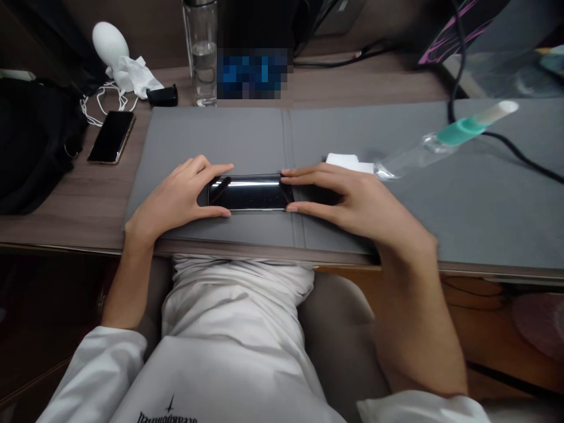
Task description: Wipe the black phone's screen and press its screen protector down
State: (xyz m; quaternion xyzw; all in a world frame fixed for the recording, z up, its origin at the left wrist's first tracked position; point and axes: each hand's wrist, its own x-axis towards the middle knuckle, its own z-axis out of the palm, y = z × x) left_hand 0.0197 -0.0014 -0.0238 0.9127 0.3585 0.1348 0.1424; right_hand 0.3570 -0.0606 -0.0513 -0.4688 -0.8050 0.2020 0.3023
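From the left, I see a second phone point(111, 137) lying on the desk point(57, 226), just off the grey mat point(229, 138). My left grip point(171, 197) and right grip point(348, 197) are both closed on opposite ends of a black smartphone point(249, 192), which lies flat on the mat between them, with fingertips along its far edge and thumbs along its near edge. Just beyond the right grip sit a white paper point(348, 163) and a clear spray bottle point(423, 150) on its side, touching the paper.
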